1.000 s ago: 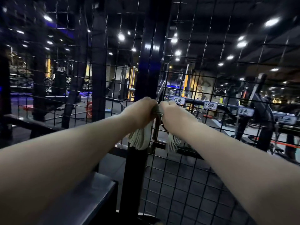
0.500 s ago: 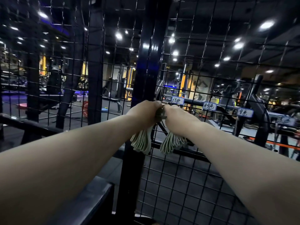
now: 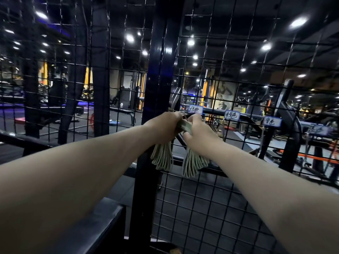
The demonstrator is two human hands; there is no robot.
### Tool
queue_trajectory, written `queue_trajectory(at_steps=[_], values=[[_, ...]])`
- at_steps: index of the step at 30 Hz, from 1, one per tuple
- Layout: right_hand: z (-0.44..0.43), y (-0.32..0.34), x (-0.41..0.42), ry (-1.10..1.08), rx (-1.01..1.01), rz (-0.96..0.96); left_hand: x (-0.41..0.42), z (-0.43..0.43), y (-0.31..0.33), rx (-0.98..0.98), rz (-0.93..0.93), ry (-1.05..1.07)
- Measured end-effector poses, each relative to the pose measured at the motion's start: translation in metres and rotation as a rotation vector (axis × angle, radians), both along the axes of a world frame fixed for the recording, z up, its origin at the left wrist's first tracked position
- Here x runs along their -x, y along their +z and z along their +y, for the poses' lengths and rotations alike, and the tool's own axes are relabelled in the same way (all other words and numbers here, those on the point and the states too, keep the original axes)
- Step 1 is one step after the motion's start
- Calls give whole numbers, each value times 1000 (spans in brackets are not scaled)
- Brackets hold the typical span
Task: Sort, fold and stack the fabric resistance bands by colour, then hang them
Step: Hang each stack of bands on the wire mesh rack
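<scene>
Against the wire grid (image 3: 220,198) in the middle of the scene, the left hand (image 3: 163,125) and right hand (image 3: 200,132) meet almost knuckle to knuckle. Both have their fingers curled round the top of one folded bundle of pale green bands (image 3: 193,162). Its two ends hang below the hands and fan into thin layered edges, the left end in front of the black post (image 3: 157,70) and the right end in front of the grid. What the bundle is folded over cannot be made out, because the hands cover it, and the fingertips are hidden on the far side. Just right of the hands, small handwritten labels (image 3: 231,115) sit in a row on the grid, and the farthest one is blurred. At near left a black ledge (image 3: 102,222) is cut off by the lower edge. Beyond the grid lies a dim gym with machines, benches and ceiling spotlights.
</scene>
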State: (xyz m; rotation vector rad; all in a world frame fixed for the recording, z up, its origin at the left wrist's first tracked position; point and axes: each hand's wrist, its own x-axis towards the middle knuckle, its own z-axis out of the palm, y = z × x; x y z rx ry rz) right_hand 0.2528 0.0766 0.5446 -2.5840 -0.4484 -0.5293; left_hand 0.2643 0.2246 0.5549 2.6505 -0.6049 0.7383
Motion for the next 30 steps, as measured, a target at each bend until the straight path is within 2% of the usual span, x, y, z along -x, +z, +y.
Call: queue_trajectory(at_steps=[7,11,16,21,23,26,27,30], values=[[9,5,-8,26,-289,218,1,4,8,-25,54,4],[8,9,-5,62,-273,204,1,5,7,10,31,-20],[5,-7,-6,39,-132,76,-2,2,3,-37,-44,-24],[11,-18,-14,-21,-429,220,-2,4,0,-45,-12,-8],[15,-23,-11,-71,-346,110,-1,5,-1,-44,-11,5],[20,-34,4,-66,-93,-316,0,2,-3,-34,-50,-7],[20,-37,7,-24,-33,-405,1,1,-4,-26,-71,-10],[16,-44,9,18,126,-506,2,-1,-6,17,-99,3]])
